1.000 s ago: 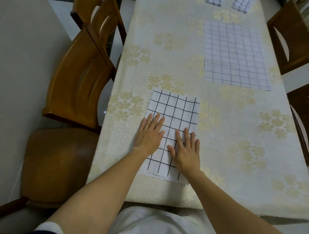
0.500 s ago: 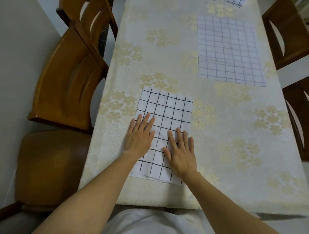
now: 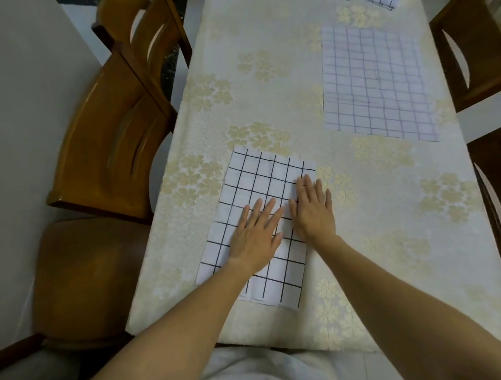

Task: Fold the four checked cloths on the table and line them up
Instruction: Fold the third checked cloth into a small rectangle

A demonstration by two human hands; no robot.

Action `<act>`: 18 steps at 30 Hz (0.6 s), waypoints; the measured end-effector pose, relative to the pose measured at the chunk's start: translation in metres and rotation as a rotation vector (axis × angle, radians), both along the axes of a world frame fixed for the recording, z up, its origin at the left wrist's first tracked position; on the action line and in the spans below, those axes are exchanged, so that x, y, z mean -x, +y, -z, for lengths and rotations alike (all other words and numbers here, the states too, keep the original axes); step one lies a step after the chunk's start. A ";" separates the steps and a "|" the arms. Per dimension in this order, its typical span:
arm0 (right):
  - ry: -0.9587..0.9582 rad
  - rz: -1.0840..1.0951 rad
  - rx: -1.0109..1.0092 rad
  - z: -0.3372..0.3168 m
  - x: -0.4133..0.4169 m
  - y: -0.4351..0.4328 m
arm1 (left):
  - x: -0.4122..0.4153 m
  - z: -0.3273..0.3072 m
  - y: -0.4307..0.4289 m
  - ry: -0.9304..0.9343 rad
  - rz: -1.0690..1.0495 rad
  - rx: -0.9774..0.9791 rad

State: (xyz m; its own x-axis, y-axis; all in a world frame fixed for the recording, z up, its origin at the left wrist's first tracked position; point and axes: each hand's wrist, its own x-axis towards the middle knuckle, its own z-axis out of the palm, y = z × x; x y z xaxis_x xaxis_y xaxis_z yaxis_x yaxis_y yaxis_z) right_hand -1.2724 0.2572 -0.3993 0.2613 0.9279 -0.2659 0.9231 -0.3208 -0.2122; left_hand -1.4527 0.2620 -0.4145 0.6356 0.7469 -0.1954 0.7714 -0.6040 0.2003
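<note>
Both palms sweep across a black-checked cloth [image 3: 260, 173] lying near the near-left corner of the table [image 3: 271, 81], as a person presses its fold flat. In the past second the hands have travelled over the fabric. The left hand [image 3: 254, 236] has slid from the cloth's left edge to its middle. The right hand [image 3: 313, 211] has climbed from the near-right part to the right edge and now sits farther up than its partner. The cloth itself has kept its place and outline, so this reads as smoothing rather than a fresh fold. Stacked layers show along its near edge, which suggests this first piece is close to done. Both hands lie spread and flat, fingers straight and slightly fanned, gripping nothing. The left rests wholly on the cloth, while the right's outer fingers reach past the cloth's right edge towards the tablecloth. The two thumbs nearly meet at the centre. A larger pale-checked cloth [image 3: 376, 84] lies well apart towards the far-right side of the table, still spread open and apparently unfolded. The corner of a third cloth [image 3: 382, 3] shows at the far edge. The fourth is out of frame. By that count most of the folding, and all of the lining up, looks to be still ahead. A wooden chair [image 3: 108, 135] stands at the table's left side and another chair [image 3: 466, 54] at its right.
</note>
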 end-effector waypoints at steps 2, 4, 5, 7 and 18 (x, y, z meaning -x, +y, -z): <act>-0.012 -0.012 0.062 0.004 -0.018 0.011 | 0.004 0.004 -0.004 0.017 -0.015 -0.014; -0.024 -0.029 0.089 0.006 -0.035 0.020 | 0.005 0.005 -0.004 0.019 -0.011 -0.009; -0.023 -0.039 0.098 0.007 -0.042 0.024 | 0.005 0.004 -0.003 0.013 -0.006 0.001; -0.027 -0.046 0.096 0.007 -0.052 0.028 | 0.006 0.001 -0.001 0.004 0.002 0.018; -0.001 -0.095 -0.044 0.014 -0.036 -0.037 | -0.022 -0.006 -0.055 0.025 0.221 0.024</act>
